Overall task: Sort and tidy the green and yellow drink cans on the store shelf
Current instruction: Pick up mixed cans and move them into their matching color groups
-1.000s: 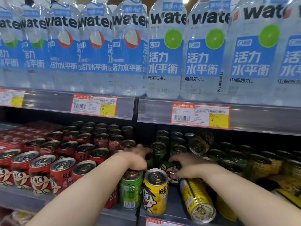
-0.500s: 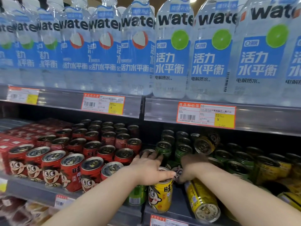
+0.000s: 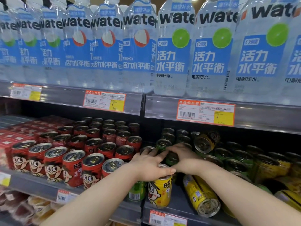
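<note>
Right now my left hand (image 3: pixel 150 167) lies palm-down over the top of an upright yellow can (image 3: pixel 160 192) at the front edge of the shelf (image 3: pixel 179 207), thumb hooked over its rim, so that grip is closed on the can. Just left of it stands a green can (image 3: pixel 136 191), partly hidden under my wrist. My right hand (image 3: pixel 184 158) reaches further back, fingers curled round a dark green can (image 3: pixel 171 159) in the green rows; that grip is wrapped on it, though how tightly I cannot tell. Beside my right forearm a second yellow can (image 3: pixel 201 195) lies on its side, its end facing outward. Another yellow can (image 3: pixel 206 141) sits tilted on top of the green cans (image 3: pixel 234 162) behind. Red cans (image 3: pixel 73 167) stand in neat rows to the left. Water bottles (image 3: pixel 174 54) fill the shelf above.
</note>
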The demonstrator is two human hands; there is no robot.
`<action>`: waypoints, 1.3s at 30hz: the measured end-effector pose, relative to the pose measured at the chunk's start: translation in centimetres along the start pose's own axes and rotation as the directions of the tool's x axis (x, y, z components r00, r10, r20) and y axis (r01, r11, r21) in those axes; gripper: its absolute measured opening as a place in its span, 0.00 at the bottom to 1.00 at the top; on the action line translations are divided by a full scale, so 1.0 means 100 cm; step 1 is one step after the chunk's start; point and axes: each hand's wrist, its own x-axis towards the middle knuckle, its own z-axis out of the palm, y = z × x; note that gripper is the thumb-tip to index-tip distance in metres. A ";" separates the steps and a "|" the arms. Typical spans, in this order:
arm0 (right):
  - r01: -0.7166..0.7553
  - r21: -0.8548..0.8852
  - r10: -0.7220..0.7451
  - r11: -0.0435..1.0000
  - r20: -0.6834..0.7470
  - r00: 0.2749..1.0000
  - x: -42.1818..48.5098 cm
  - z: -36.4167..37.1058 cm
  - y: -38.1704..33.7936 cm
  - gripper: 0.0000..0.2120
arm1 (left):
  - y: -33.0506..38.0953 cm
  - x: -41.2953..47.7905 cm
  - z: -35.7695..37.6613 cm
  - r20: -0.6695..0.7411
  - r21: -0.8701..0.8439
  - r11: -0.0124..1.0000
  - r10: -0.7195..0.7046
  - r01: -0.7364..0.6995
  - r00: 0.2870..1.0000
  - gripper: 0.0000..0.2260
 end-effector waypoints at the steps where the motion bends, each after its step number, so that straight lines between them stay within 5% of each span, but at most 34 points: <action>1: 0.025 0.023 -0.026 0.999 0.026 0.999 0.000 0.002 -0.004 0.37 | 0.000 0.000 0.000 0.002 0.001 1.000 -0.002 0.002 1.000 0.34; 5: -0.033 0.092 0.029 0.995 0.046 0.999 -0.013 -0.005 -0.002 0.37 | 0.000 0.000 0.001 -0.007 -0.007 1.000 -0.011 0.011 1.000 0.33; 8: -0.143 -0.268 0.145 0.953 -0.010 0.989 -0.041 -0.024 0.008 0.24 | 0.002 -0.002 -0.002 0.004 -0.020 1.000 -0.018 0.018 1.000 0.32; 12: -0.175 -0.452 0.232 0.875 0.073 0.970 -0.078 -0.021 0.009 0.34 | 0.016 -0.001 -0.004 -0.018 -0.013 0.998 0.065 -0.065 0.998 0.34; 20: -0.292 -0.011 0.292 0.956 0.052 0.955 -0.083 0.024 0.013 0.44 | 0.025 0.000 -0.001 0.042 0.068 0.990 0.120 -0.122 0.992 0.37; 25: -0.235 -0.019 0.235 0.972 0.148 0.961 -0.086 0.017 0.011 0.44 | 0.026 -0.001 0.000 0.037 0.065 0.990 0.121 -0.123 0.992 0.37; 34: -0.108 0.137 0.119 0.985 -0.078 0.990 -0.074 0.000 0.001 0.41 | 0.026 -0.002 0.001 0.016 0.028 0.993 0.117 -0.117 0.993 0.34; 39: -0.010 0.260 0.000 0.966 0.035 0.999 -0.076 -0.004 0.009 0.42 | 0.028 -0.002 -0.003 0.025 -0.005 0.993 0.117 -0.117 0.993 0.30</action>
